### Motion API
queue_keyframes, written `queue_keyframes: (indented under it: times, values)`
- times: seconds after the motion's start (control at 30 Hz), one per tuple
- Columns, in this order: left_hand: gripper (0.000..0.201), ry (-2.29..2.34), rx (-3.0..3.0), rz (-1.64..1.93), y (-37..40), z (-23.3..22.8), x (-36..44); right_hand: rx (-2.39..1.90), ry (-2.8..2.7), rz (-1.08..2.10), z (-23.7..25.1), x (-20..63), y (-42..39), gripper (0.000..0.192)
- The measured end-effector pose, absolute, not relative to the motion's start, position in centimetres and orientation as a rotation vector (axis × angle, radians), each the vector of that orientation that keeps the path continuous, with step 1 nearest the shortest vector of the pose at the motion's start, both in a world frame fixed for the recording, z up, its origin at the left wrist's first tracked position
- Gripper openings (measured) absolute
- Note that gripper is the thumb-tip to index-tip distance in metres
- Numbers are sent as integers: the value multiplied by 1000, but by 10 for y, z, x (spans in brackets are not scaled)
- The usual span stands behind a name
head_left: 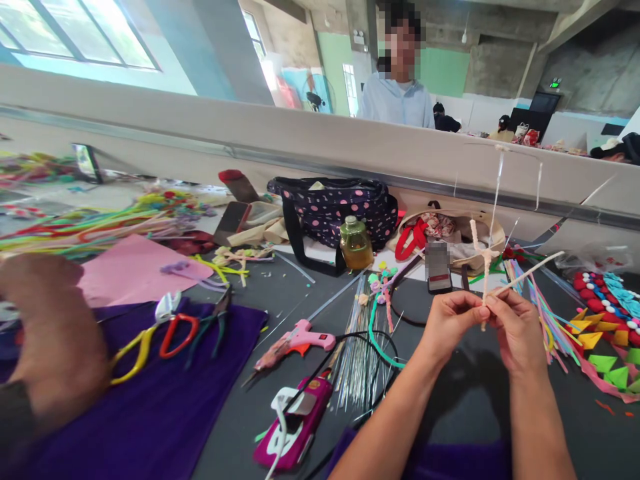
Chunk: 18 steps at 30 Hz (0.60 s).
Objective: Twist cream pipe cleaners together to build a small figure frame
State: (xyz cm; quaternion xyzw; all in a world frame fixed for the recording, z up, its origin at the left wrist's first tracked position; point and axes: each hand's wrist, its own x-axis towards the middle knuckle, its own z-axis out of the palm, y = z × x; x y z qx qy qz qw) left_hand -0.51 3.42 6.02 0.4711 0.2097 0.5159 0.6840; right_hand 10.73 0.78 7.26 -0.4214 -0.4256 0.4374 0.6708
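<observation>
Hands meet in front of the chest, raised off the dark table [300,293], which keeps the work clear of the clutter and close to the eye. The left hand [450,319] pinches the lower stem of a cream pipe-cleaner piece [481,257], fingers curled narrow around it, while the right hand [517,328] closes on the same stem just beside it, thumb and forefinger touching the left hand's fingertips; the grip reads as one hand steadying and the other twisting. The piece stands nearly upright, one strand rising and another slanting out to the right, crossing at a small knot above the fingers. Tools lie within reach on the left: a pink glue gun [300,341] next to a fan of thin wires [357,353], with scissors [150,337] and pliers [213,323] parked on a purple cloth [165,400]. Coloured felt shapes [607,353] are spread to the right. A dotted bag [335,210] and a small jar [356,243] sit behind, by a low wall [250,143]; a person [397,93] stands beyond it.
</observation>
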Motion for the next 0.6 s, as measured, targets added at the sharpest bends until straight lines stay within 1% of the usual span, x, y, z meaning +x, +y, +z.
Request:
queue_keyframes:
  times: [0.37, 0.47, 0.6]
  values:
    - [29, 637, 1143, 1226, 32, 66, -2, -1060, -973, 722, 63, 103, 13, 15]
    - [26, 710, 1198, 1275, 30, 69, -2, -1086, -990, 707, 62, 103, 13, 15]
    - [25, 698, 1189, 1293, 30, 67, -2, -1084, -1001, 748, 64, 105, 12, 13]
